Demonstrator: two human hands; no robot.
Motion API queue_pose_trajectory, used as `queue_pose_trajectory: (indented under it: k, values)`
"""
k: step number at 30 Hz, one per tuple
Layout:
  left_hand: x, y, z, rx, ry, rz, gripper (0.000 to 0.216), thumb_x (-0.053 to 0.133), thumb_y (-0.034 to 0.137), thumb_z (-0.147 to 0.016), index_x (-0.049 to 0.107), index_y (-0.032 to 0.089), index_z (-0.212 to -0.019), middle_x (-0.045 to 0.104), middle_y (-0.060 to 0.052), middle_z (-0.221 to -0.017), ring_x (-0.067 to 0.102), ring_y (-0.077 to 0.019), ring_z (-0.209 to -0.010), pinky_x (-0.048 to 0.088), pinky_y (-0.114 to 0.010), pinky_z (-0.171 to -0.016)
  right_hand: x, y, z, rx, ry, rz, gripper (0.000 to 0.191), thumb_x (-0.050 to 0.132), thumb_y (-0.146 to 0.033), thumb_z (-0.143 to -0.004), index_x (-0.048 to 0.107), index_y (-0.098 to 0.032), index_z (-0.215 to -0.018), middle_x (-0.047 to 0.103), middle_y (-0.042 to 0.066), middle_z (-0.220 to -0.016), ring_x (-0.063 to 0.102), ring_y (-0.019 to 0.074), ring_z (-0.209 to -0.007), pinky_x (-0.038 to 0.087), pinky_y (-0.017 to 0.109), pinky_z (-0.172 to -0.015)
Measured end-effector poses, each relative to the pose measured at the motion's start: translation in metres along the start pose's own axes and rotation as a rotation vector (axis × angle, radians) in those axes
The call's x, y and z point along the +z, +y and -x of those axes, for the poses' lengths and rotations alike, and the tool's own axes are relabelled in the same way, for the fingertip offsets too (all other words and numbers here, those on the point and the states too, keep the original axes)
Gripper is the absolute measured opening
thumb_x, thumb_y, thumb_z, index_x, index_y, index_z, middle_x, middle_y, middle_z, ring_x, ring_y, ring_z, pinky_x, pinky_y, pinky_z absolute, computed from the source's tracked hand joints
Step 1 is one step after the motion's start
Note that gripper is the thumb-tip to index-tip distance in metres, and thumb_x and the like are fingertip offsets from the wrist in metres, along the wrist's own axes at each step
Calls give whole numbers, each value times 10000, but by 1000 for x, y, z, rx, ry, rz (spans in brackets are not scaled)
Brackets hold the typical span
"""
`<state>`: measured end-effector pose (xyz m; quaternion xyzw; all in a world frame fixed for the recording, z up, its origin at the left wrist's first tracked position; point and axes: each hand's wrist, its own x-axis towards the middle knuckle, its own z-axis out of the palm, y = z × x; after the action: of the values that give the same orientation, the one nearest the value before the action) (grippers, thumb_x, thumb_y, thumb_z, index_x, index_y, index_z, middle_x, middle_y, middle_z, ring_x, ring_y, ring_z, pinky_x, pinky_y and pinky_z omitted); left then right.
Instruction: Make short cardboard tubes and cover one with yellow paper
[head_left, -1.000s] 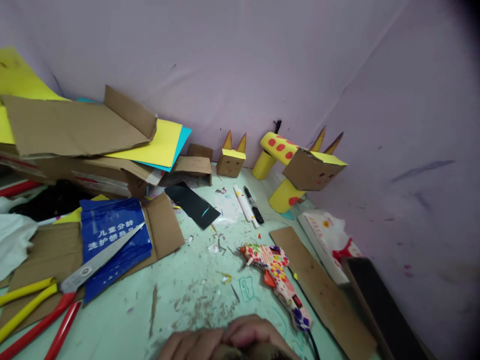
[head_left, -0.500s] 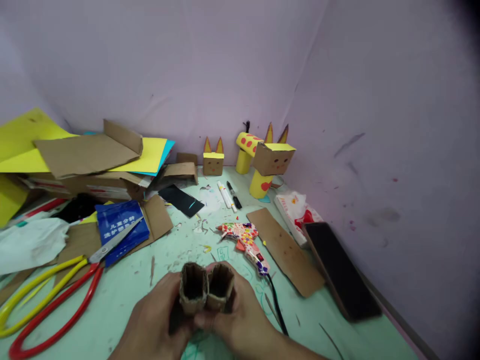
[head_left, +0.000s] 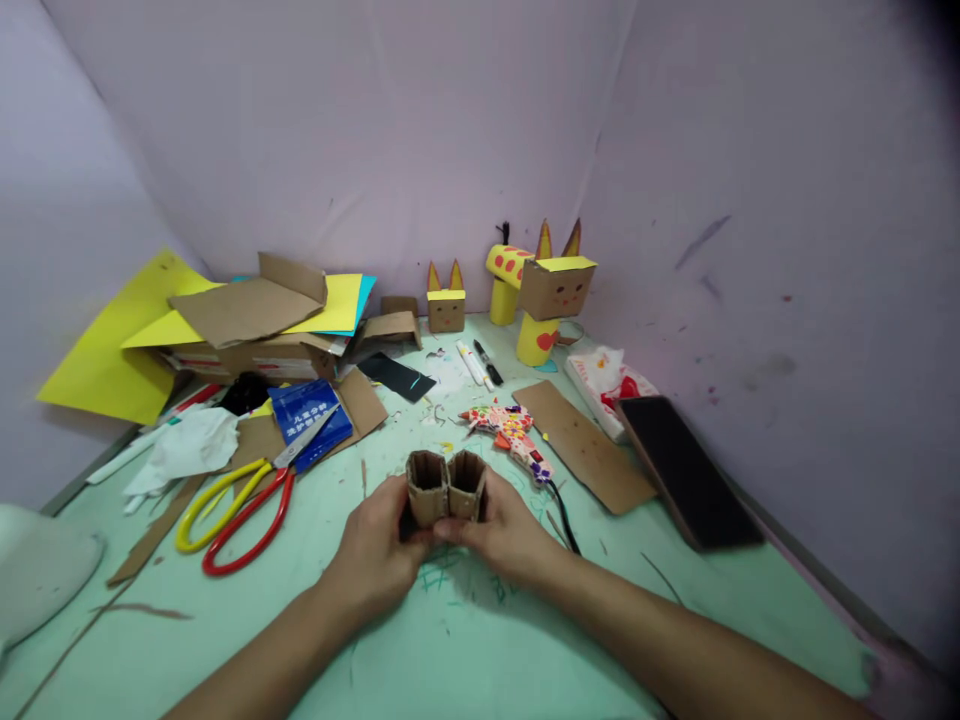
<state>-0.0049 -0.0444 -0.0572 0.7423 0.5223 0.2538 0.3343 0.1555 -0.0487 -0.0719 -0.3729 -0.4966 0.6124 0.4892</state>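
Observation:
Two short cardboard tubes (head_left: 446, 492) stand side by side, touching, with their open ends facing up. My left hand (head_left: 380, 540) is closed around the left tube, its thumb at the near side. Wrapped round the right tube is my right hand (head_left: 504, 530), with its thumb pressed across the front near the seam. The fingers behind the tubes are hidden. Just beyond them lies a flower-patterned glue gun (head_left: 510, 437), its black cord running past my right wrist. Scissors (head_left: 251, 500) with one yellow and one red handle lie to the left.
A cardboard strip (head_left: 585, 445) and a phone (head_left: 686, 470) lie to the right, by a tissue pack (head_left: 600, 385). At the back stand a cardboard cat head (head_left: 446, 312) and a spotted animal figure (head_left: 555, 290). Paper and cardboard (head_left: 247, 310) are piled at the left.
The view has shifted, so more of the table and both forearms show. Both hands keep hold of the two tubes, which still touch each other.

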Motion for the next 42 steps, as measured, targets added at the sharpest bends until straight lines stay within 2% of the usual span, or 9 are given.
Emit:
queue_pose_trajectory:
  k: [6,16,26,30,35,42]
  values:
    - [-2,1,-2,-9,22,-5,215,621,313,-713,572,179,-873,646,-23,-773,581,-206,-695,447,-293,-607,0,-2,-2,-47,-5,26,445,727,-146,-585,525,-204,-977,617,14,-951,574,227,-949,428,369,-881]
    - [-2,2,0,20,49,-11,241,629,312,-698,601,175,-894,695,-37,-787,626,-224,-703,474,-306,-621,-4,1,-4,-107,-38,80,441,740,-169,-603,535,-189,-992,636,23,-992,583,226,-979,425,380,-905]
    - [-5,4,-2,52,-29,-26,253,597,342,-739,567,160,-911,667,-50,-821,602,-227,-728,473,-324,-647,-1,3,-3,-123,14,173,481,741,-188,-615,505,-195,-1034,636,24,-978,595,223,-944,456,354,-835]
    - [-5,8,0,106,-64,48,316,596,350,-751,570,153,-996,674,-73,-958,618,-242,-843,489,-335,-738,2,-9,4,-148,43,287,471,745,-181,-624,531,-213,-1043,640,-1,-941,590,204,-880,450,328,-792]
    - [-5,14,1,163,-92,164,320,578,296,-764,578,146,-1046,673,-70,-1064,632,-227,-909,497,-317,-813,6,-23,10,-155,66,421,433,738,-159,-616,559,-223,-1005,629,-20,-872,569,187,-807,434,304,-732]
    - [-4,14,0,99,-108,188,204,573,168,-723,635,161,-917,702,-34,-926,635,-233,-885,498,-325,-820,9,-23,13,-142,108,507,371,721,-148,-611,564,-211,-942,607,-26,-808,547,170,-729,420,277,-649]
